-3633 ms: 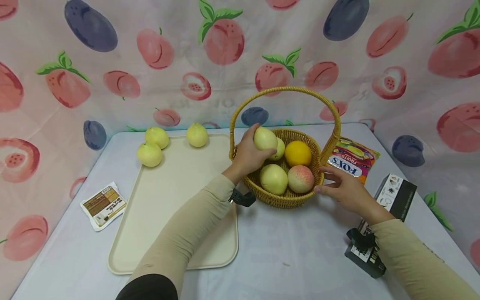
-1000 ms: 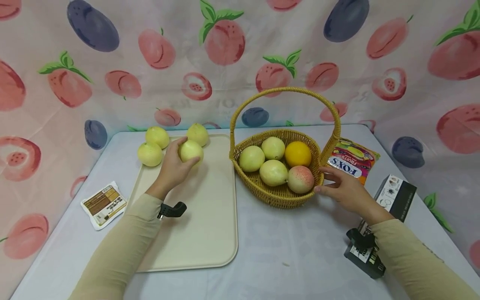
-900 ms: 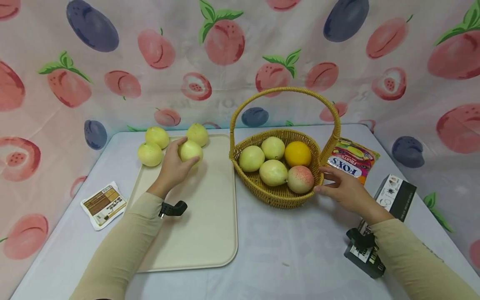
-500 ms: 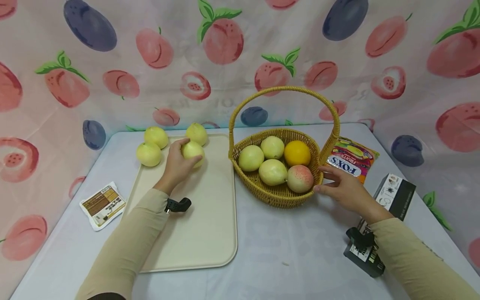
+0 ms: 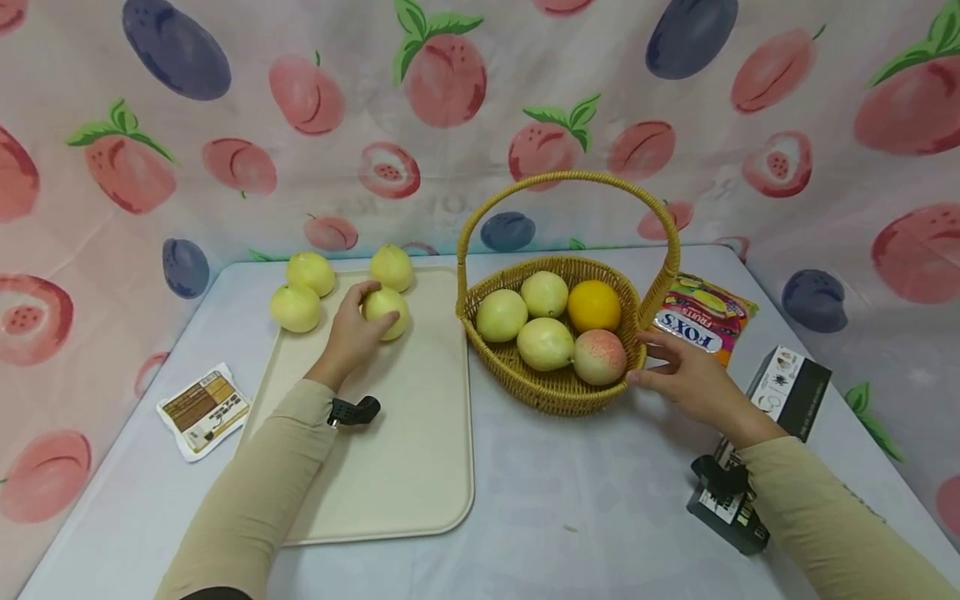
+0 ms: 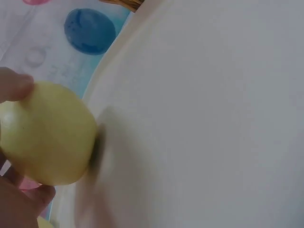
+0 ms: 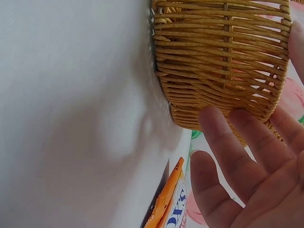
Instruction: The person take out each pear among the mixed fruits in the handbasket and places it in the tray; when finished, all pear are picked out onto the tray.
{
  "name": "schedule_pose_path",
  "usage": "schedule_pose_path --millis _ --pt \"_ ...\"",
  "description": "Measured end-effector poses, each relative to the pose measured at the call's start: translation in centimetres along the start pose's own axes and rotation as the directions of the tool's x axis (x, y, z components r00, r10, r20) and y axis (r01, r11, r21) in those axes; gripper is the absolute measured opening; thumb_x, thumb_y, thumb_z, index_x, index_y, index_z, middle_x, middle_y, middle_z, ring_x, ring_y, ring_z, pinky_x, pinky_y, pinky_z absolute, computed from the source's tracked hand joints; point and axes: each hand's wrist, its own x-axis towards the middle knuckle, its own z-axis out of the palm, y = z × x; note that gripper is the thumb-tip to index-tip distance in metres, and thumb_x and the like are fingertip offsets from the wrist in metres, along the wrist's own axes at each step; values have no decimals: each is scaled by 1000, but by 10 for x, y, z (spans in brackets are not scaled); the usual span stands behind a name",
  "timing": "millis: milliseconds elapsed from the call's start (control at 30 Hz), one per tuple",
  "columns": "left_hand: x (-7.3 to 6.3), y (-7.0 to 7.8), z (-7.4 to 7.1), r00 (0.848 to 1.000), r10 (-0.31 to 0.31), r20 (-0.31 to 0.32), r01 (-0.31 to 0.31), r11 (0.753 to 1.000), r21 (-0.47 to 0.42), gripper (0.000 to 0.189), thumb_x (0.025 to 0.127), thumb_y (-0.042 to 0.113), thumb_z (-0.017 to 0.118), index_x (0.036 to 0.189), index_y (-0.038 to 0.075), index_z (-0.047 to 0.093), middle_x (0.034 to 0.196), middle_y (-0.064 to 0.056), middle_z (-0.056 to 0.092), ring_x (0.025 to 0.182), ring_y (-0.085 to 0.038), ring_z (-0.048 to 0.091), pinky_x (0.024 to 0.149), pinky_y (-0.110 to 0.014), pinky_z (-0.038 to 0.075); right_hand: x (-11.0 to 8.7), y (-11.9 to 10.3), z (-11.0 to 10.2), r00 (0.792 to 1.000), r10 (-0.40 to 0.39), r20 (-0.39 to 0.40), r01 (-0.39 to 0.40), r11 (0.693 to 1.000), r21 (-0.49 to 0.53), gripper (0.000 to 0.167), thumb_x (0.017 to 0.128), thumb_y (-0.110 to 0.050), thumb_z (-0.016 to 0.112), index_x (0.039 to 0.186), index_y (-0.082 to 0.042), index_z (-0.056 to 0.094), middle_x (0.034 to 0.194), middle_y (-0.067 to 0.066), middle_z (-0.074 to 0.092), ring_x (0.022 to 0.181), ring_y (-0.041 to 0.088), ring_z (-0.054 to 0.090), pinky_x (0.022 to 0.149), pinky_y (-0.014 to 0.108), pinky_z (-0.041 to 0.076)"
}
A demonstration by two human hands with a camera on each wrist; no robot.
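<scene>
My left hand (image 5: pixel 351 333) grips a pale yellow-green pear (image 5: pixel 387 313) at the far part of the cream tray (image 5: pixel 405 500), fingers and thumb around its sides. In the left wrist view, the pear (image 6: pixel 50 133) sits close over the tray surface beside its shadow. One more pear (image 5: pixel 392 267) lies just behind it, and two others (image 5: pixel 296 308) lie at the tray's far left corner. My right hand (image 5: pixel 693 379) rests with relaxed fingers against the right side of the wicker basket (image 5: pixel 562 403). In the right wrist view, its fingertips (image 7: pixel 212 118) touch the woven wall.
Inside the basket are three pears (image 5: pixel 545 344), an orange (image 5: pixel 594 306) and a peach (image 5: pixel 600 357); a tall handle (image 5: pixel 570 177) arches above. Right of it lie a FOX'S candy bag (image 5: pixel 705 317) and a black-and-white box (image 5: pixel 787 392). A flat packet (image 5: pixel 204 412) lies left of the tray.
Since 3.6 seconds ago, my left hand has carried the pear left from the basket to the far part of the tray. In the last second it barely moved. My right hand stayed at the basket.
</scene>
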Motion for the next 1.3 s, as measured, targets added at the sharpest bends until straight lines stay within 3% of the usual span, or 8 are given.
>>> schedule_pose_path --millis 133,300,600,1300 --pt "0 1 -6 997 -52 49 52 999 4 72 94 23 71 152 2 33 154 -18 36 141 -32 33 115 -45 28 0 0 0 1000 1 -2 -1 1000 0 76 95 -44 69 153 -5 39 153 24 38 121 45 55 94 60 48" --pt "2 1 -6 994 -93 60 92 996 19 75 93 24 73 153 2 33 153 -19 37 138 -35 37 113 -48 31 -1 0 0 1000 18 2 -18 1000 1 76 94 -44 69 153 -6 39 151 25 41 120 46 55 94 60 48" --pt "10 -1 0 997 -69 42 67 997 45 74 94 23 73 152 0 33 151 -20 39 136 -34 39 112 -48 32 -1 0 1 1000 13 3 -13 1000 13 77 94 -44 69 153 -6 38 153 24 39 120 46 55 93 59 49" --pt "21 -5 5 996 -88 9 88 996 0 76 94 25 73 154 2 31 152 -18 37 138 -31 36 114 -45 30 0 -1 0 1000 19 7 -19 1000 7 79 94 -46 69 154 -6 37 151 25 40 121 47 54 93 60 49"
